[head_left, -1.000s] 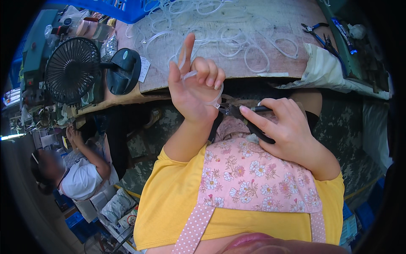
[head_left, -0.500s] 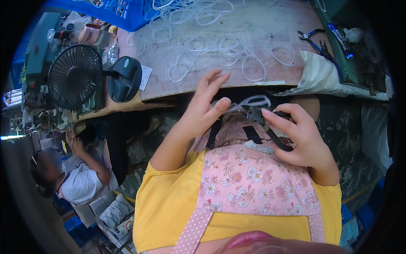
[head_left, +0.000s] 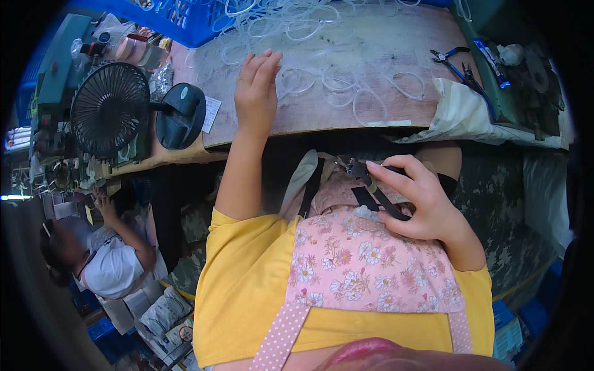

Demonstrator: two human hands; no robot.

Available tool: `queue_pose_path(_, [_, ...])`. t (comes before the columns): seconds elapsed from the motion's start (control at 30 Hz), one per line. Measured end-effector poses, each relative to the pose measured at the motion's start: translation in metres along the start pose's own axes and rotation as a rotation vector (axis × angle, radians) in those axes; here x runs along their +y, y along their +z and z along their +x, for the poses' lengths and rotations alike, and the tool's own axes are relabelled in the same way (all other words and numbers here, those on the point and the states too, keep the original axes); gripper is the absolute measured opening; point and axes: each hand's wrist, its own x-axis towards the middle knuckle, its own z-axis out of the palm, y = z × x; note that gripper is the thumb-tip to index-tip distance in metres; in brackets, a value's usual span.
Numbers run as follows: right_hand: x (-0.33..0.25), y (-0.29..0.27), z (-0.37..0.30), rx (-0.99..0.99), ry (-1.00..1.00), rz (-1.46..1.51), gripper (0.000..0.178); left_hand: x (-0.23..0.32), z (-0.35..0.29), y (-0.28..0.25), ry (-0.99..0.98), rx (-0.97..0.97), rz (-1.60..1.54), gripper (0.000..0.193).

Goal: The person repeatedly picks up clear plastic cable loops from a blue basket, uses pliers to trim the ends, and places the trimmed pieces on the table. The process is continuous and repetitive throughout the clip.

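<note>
My left hand (head_left: 255, 93) is raised over the near part of the table (head_left: 229, 123), its fingers stretched upward beside the clear plastic eyeglass frames (head_left: 297, 80). Nothing shows in its fingers. My right hand (head_left: 417, 198) grips a pair of dark-handled cutting pliers (head_left: 385, 201) in front of my apron. Their metal jaws (head_left: 348, 166) point up and to the left. Several more clear frames (head_left: 408, 85) lie spread over the tabletop, and others are heaped toward the back. A pale curved strip (head_left: 301, 176) hangs below the table edge, left of the jaws.
A black fan (head_left: 111, 108) stands at the left. Blue-handled pliers (head_left: 461, 68) and a white cloth (head_left: 461, 111) are at the right. A blue basket (head_left: 185, 21) sits at the back. Another person (head_left: 111, 253) sits at the lower left.
My left hand has moved up and left, from near the pliers to over the table. The clear frame that was at the pliers is gone from there. My right hand shifted slightly left.
</note>
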Motion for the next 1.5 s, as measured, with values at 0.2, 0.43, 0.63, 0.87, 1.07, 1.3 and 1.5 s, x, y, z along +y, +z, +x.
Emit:
queue_pose_path(0.2, [0.007, 0.005, 0.009, 0.014, 0.01, 0.033, 0.071, 0.034, 0.0, -0.018, -0.55, 0.158, -0.506, 0.064])
queue_pose_path(0.43, [0.006, 0.018, 0.015, 0.092, 0.013, -0.143, 0.07, 0.106, -0.001, -0.042, -0.929, 0.23, -1.784, 0.065])
queue_pose_path(0.63, [-0.001, 0.02, 0.017, 0.044, -0.066, -0.309, 0.068, 0.123, -0.001, -0.043, -0.946, 0.359, -1.94, 0.069])
queue_pose_path(0.87, [-0.005, 0.02, 0.015, 0.013, -0.046, -0.326, 0.068, 0.124, -0.005, -0.043, -0.883, 0.402, -1.949, 0.074])
queue_pose_path(1.07, [-0.003, 0.027, 0.012, 0.023, -0.029, -0.25, 0.072, 0.13, -0.005, -0.041, -0.825, 0.469, -1.854, 0.075])
queue_pose_path(1.3, [0.009, 0.025, 0.007, -0.011, -0.09, -0.456, 0.074, 0.121, -0.002, -0.043, -1.024, 0.158, -2.082, 0.069])
queue_pose_path(1.5, [0.013, 0.018, 0.008, 0.173, 0.051, -0.161, 0.072, 0.115, 0.002, -0.038, -1.1, 0.012, -2.161, 0.071])
